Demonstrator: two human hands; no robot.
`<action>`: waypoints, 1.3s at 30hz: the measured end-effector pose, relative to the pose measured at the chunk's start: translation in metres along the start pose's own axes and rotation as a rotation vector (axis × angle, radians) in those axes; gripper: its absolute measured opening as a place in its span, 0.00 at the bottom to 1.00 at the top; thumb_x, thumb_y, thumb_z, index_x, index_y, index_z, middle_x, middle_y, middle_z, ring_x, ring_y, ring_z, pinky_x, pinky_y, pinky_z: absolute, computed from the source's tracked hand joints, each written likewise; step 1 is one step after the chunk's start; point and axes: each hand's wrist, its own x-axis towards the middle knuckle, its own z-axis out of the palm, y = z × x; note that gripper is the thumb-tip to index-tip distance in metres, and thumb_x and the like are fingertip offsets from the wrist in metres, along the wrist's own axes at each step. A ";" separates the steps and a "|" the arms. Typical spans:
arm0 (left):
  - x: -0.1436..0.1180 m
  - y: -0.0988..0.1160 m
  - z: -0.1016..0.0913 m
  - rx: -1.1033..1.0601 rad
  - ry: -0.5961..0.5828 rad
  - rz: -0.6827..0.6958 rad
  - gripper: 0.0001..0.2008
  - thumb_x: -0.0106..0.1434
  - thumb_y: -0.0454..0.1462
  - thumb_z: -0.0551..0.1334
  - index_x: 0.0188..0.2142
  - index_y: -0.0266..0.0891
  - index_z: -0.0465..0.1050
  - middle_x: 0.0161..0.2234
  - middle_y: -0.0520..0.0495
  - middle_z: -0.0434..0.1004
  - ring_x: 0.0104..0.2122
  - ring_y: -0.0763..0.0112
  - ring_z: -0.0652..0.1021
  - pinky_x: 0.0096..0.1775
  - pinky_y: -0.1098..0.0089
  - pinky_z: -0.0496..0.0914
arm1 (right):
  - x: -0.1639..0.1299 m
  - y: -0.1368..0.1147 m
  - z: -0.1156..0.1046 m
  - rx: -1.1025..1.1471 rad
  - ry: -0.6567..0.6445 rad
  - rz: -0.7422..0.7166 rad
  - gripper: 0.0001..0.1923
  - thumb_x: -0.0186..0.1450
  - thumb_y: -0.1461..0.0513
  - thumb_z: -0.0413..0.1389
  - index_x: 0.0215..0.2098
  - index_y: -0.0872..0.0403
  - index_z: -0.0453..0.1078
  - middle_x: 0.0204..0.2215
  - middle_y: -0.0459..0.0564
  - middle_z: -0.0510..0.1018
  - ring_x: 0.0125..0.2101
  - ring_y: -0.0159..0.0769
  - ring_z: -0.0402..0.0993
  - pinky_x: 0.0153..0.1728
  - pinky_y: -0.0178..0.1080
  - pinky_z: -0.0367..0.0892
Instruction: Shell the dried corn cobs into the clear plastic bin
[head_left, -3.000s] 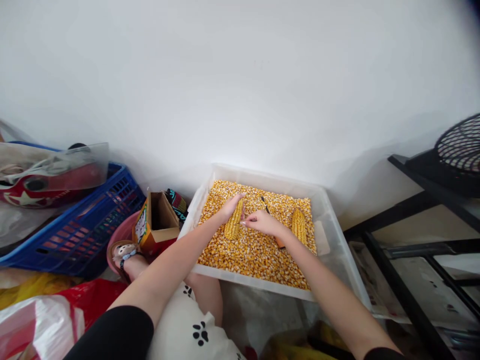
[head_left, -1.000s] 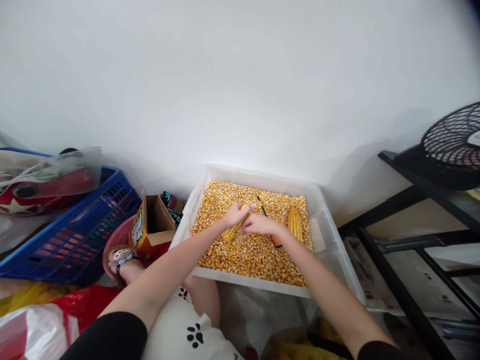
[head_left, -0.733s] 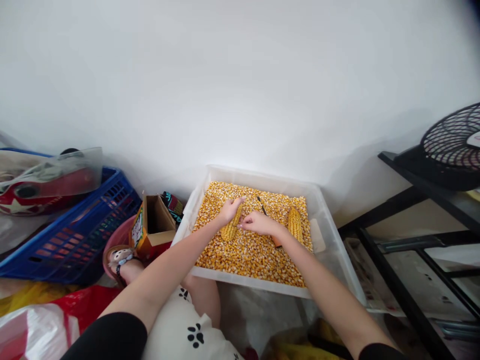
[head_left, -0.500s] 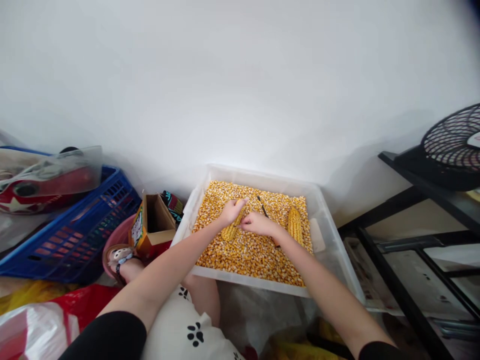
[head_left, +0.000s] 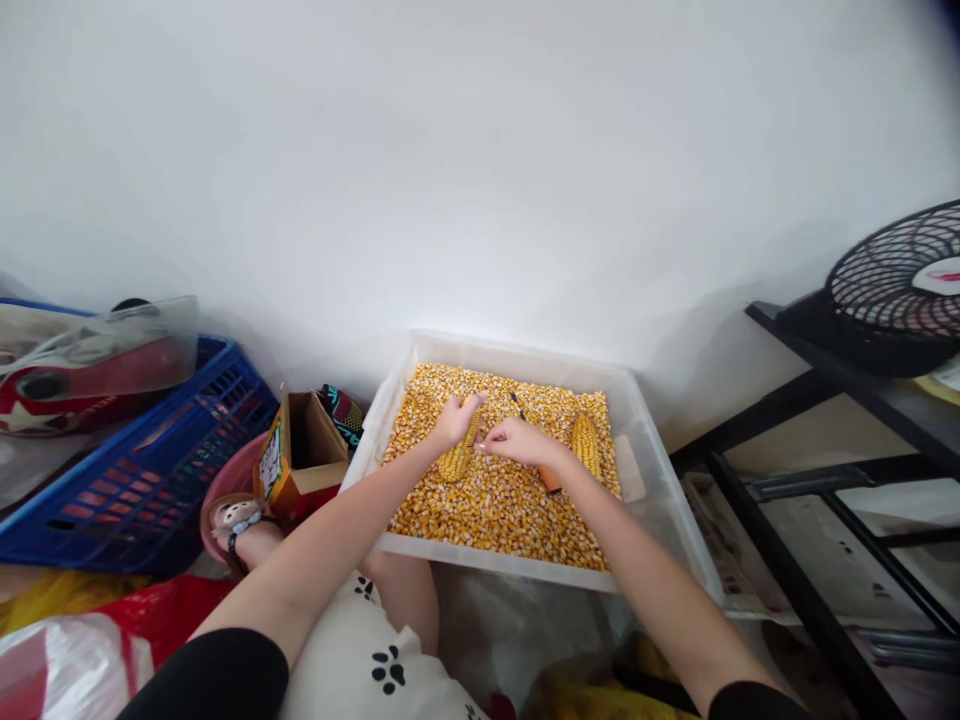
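Observation:
My left hand (head_left: 454,418) is wrapped round a corn cob (head_left: 456,462), which slants over the loose corn kernels (head_left: 480,515). Just right of the cob, my right hand (head_left: 516,440) is pinched together, its fingertips close to the cob's side. Whatever lies between those fingertips is too small to make out. Under my right hand and forearm a tool with an orange handle (head_left: 550,478) and a thin dark shaft rests on the kernels, partly covered. A second corn cob (head_left: 586,442) lies on the right side of the kernels.
A translucent plastic bin (head_left: 664,480) holds the kernels, close to a white wall. Leftward are an open cardboard box (head_left: 307,450), a pink basin (head_left: 217,495) and a blue crate (head_left: 142,490). On the right, a black fan (head_left: 900,270) sits on a dark metal frame (head_left: 795,540).
My right fingertips have drawn slightly away from the cob, and more of the tool's orange handle shows. My left hand still holds the cob. The view has shifted a little.

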 end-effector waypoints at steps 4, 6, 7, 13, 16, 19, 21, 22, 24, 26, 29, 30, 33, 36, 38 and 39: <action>0.004 0.003 -0.009 -0.217 -0.025 -0.160 0.20 0.53 0.51 0.52 0.18 0.38 0.61 0.12 0.52 0.62 0.14 0.71 0.67 0.19 0.70 0.61 | 0.001 -0.003 0.003 -0.047 0.125 0.027 0.20 0.59 0.53 0.47 0.22 0.59 0.70 0.14 0.42 0.61 0.18 0.25 0.52 0.20 0.31 0.46; 0.005 0.001 -0.010 -0.272 0.002 -0.188 0.18 0.53 0.51 0.54 0.19 0.38 0.61 0.12 0.52 0.63 0.13 0.70 0.68 0.19 0.69 0.63 | 0.003 -0.003 0.008 -0.062 0.152 0.021 0.20 0.60 0.53 0.47 0.21 0.59 0.69 0.14 0.41 0.61 0.18 0.25 0.52 0.20 0.31 0.45; 0.006 -0.001 -0.010 -0.296 0.015 -0.197 0.18 0.52 0.50 0.54 0.20 0.38 0.62 0.12 0.52 0.63 0.13 0.69 0.68 0.19 0.69 0.63 | 0.004 -0.004 0.010 -0.074 0.167 0.020 0.21 0.60 0.53 0.46 0.20 0.58 0.69 0.13 0.41 0.60 0.18 0.25 0.52 0.20 0.31 0.45; 0.009 -0.004 -0.013 -0.361 0.045 -0.270 0.18 0.53 0.50 0.53 0.20 0.38 0.62 0.12 0.51 0.62 0.13 0.69 0.67 0.19 0.68 0.63 | 0.004 -0.016 0.015 -0.223 0.222 0.023 0.19 0.63 0.56 0.45 0.22 0.57 0.71 0.16 0.44 0.68 0.19 0.26 0.58 0.22 0.31 0.48; 0.007 0.001 -0.011 -0.310 0.105 -0.252 0.17 0.52 0.49 0.54 0.19 0.38 0.62 0.12 0.51 0.63 0.15 0.70 0.68 0.21 0.69 0.63 | 0.002 -0.026 0.017 -0.386 0.234 0.068 0.18 0.63 0.58 0.44 0.27 0.56 0.73 0.23 0.50 0.75 0.23 0.30 0.66 0.26 0.32 0.52; 0.006 0.002 -0.008 -0.223 0.173 -0.172 0.16 0.52 0.48 0.55 0.20 0.38 0.61 0.14 0.52 0.62 0.17 0.72 0.66 0.23 0.71 0.62 | -0.001 -0.037 0.023 -0.512 0.222 0.155 0.19 0.64 0.58 0.43 0.31 0.58 0.74 0.28 0.56 0.77 0.27 0.35 0.70 0.29 0.34 0.56; 0.007 -0.001 -0.006 -0.161 0.202 -0.126 0.16 0.52 0.48 0.55 0.19 0.38 0.61 0.14 0.53 0.61 0.18 0.74 0.65 0.23 0.72 0.61 | -0.002 -0.044 0.027 -0.551 0.212 0.192 0.20 0.65 0.59 0.41 0.34 0.59 0.73 0.30 0.59 0.77 0.28 0.37 0.71 0.31 0.35 0.57; 0.007 -0.002 -0.005 -0.138 0.211 -0.114 0.17 0.52 0.48 0.55 0.19 0.38 0.60 0.15 0.53 0.61 0.18 0.74 0.64 0.23 0.73 0.60 | -0.003 -0.047 0.029 -0.564 0.206 0.204 0.20 0.65 0.59 0.41 0.35 0.59 0.73 0.30 0.59 0.77 0.29 0.37 0.72 0.31 0.35 0.58; 0.008 -0.006 -0.005 -0.119 0.219 -0.103 0.17 0.52 0.48 0.54 0.19 0.37 0.61 0.15 0.53 0.61 0.19 0.74 0.64 0.23 0.73 0.59 | -0.003 -0.051 0.032 -0.587 0.199 0.230 0.19 0.65 0.61 0.41 0.36 0.60 0.72 0.30 0.61 0.77 0.29 0.38 0.72 0.31 0.36 0.58; 0.008 -0.008 -0.004 -0.117 0.227 -0.103 0.17 0.52 0.49 0.54 0.19 0.37 0.62 0.15 0.53 0.61 0.20 0.74 0.64 0.24 0.73 0.60 | -0.002 -0.052 0.033 -0.584 0.209 0.251 0.19 0.65 0.62 0.41 0.36 0.61 0.72 0.30 0.61 0.77 0.29 0.38 0.72 0.30 0.36 0.58; 0.007 -0.008 -0.003 -0.097 0.240 -0.104 0.17 0.52 0.49 0.54 0.19 0.37 0.61 0.15 0.53 0.60 0.19 0.74 0.64 0.23 0.73 0.60 | 0.001 -0.046 0.033 -0.495 0.218 0.254 0.19 0.65 0.61 0.42 0.33 0.59 0.74 0.30 0.59 0.78 0.28 0.36 0.72 0.28 0.34 0.56; 0.007 -0.008 -0.003 -0.082 0.238 -0.101 0.18 0.52 0.49 0.54 0.19 0.37 0.61 0.15 0.53 0.60 0.19 0.74 0.64 0.23 0.73 0.59 | 0.002 -0.043 0.033 -0.465 0.222 0.245 0.19 0.64 0.60 0.42 0.32 0.59 0.74 0.29 0.57 0.78 0.28 0.35 0.72 0.27 0.34 0.56; 0.007 -0.008 -0.002 -0.034 0.229 -0.091 0.18 0.52 0.50 0.53 0.18 0.38 0.60 0.14 0.53 0.59 0.18 0.74 0.63 0.23 0.73 0.58 | 0.005 -0.035 0.032 -0.453 0.246 0.213 0.19 0.64 0.59 0.43 0.32 0.58 0.74 0.30 0.56 0.78 0.28 0.34 0.72 0.27 0.33 0.55; 0.008 -0.010 -0.003 -0.015 0.258 -0.077 0.19 0.52 0.50 0.53 0.18 0.37 0.60 0.15 0.53 0.59 0.19 0.75 0.62 0.23 0.74 0.58 | 0.006 -0.033 0.030 -0.492 0.237 0.185 0.18 0.63 0.60 0.44 0.32 0.59 0.74 0.30 0.57 0.78 0.28 0.34 0.72 0.28 0.33 0.55; 0.009 -0.012 -0.003 -0.003 0.261 -0.064 0.19 0.52 0.50 0.53 0.18 0.37 0.60 0.16 0.54 0.59 0.20 0.75 0.61 0.23 0.74 0.57 | 0.006 -0.035 0.030 -0.506 0.213 0.179 0.18 0.63 0.60 0.44 0.32 0.59 0.74 0.30 0.58 0.78 0.28 0.35 0.72 0.28 0.33 0.56; 0.009 -0.013 -0.003 0.004 0.253 -0.061 0.19 0.52 0.50 0.52 0.18 0.37 0.60 0.16 0.54 0.59 0.20 0.76 0.61 0.23 0.74 0.57 | 0.005 -0.036 0.030 -0.512 0.207 0.180 0.17 0.63 0.60 0.44 0.32 0.59 0.74 0.30 0.58 0.78 0.28 0.35 0.72 0.28 0.34 0.56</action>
